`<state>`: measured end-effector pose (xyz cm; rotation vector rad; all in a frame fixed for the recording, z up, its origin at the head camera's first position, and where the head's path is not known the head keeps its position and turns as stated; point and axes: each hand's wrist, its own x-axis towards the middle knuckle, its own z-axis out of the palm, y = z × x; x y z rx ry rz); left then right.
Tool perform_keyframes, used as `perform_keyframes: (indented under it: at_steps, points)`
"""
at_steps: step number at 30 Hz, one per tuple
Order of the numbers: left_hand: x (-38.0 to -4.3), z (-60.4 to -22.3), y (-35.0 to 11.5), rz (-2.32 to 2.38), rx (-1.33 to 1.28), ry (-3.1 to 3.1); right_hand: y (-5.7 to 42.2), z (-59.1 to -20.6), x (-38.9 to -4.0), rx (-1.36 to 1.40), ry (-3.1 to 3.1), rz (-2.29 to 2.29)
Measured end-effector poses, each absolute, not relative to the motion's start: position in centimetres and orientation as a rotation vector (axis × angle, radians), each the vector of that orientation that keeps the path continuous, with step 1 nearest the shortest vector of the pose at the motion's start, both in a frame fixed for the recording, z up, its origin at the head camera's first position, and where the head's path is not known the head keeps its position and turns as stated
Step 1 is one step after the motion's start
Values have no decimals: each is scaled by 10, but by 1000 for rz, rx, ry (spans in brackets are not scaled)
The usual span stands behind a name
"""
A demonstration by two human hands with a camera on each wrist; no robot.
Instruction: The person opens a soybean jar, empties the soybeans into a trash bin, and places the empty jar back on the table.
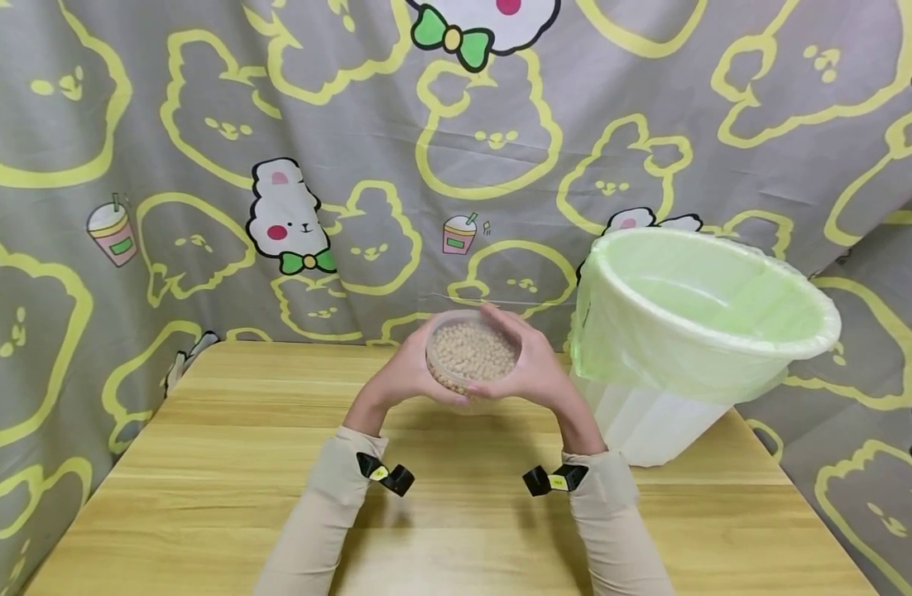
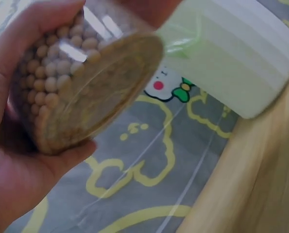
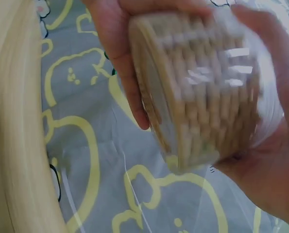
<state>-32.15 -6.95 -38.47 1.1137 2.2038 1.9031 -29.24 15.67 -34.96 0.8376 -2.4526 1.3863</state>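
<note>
A clear round plastic jar (image 1: 474, 352) full of small round tan pellets is held up above the table in the head view. My left hand (image 1: 407, 370) grips its left side, with fingers and thumb curved round the wall. On the opposite side my right hand (image 1: 540, 368) holds it the same way. The left wrist view shows the jar (image 2: 86, 73) tilted, its flat underside off any surface. Pellets behind the jar's clear wall (image 3: 212, 87) are blurred in the right wrist view. Whether a clear lid covers the top, I cannot tell.
To the right on the wooden table (image 1: 225, 463) stands a tall white bin (image 1: 650, 418) lined with a pale green bag (image 1: 672, 356). A grey curtain (image 1: 381, 149) with yellow cartoon outlines hangs behind the table. Each wrist carries a small black camera (image 1: 385, 474).
</note>
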Motion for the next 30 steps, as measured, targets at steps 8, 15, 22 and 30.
perform_keyframes:
  at_steps: [8,15,22,30]
  points:
    - [-317,-380,-66,1875,1051,2309,157,-348,-288,780,-2519,1386]
    - [-311,-380,-53,1756,827,2641,141,-351,-284,527,-2552,1342]
    - [-317,-381,-63,1800,1026,2369,155,-348,-286,820,-2517,1280]
    - [-316,-383,-59,1827,1000,2427,152,-339,-277,747,-2637,1302]
